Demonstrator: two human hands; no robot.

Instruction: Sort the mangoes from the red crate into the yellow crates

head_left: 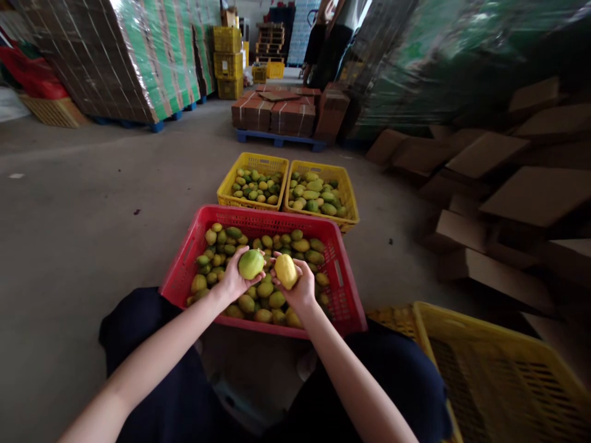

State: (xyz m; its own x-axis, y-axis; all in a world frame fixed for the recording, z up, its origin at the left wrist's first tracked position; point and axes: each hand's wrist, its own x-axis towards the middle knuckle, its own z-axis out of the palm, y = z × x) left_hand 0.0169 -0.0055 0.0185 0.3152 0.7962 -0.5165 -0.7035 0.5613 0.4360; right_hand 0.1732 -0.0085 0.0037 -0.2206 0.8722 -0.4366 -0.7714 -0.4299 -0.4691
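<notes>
Over a red crate (355,304) full of green and yellow lemons (264,315), I hold up one fruit in each hand. My left hand (234,278) cups a mostly green lemon (251,264), its fingers curled round the underside. In my right hand (302,286) lies a yellow lemon (286,271), gripped along its side. The two hands are close together with a small gap between the fruits. Part of the pile beneath is hidden by my hands and forearms.
Beyond the red crate stand two yellow crates of fruit, a left one (223,195) and a right one (353,209). Another yellow crate (427,320) sits by my right knee. Cardboard boxes (484,234) heap at right. Farther off are a loaded pallet (277,138) and a standing person (330,46).
</notes>
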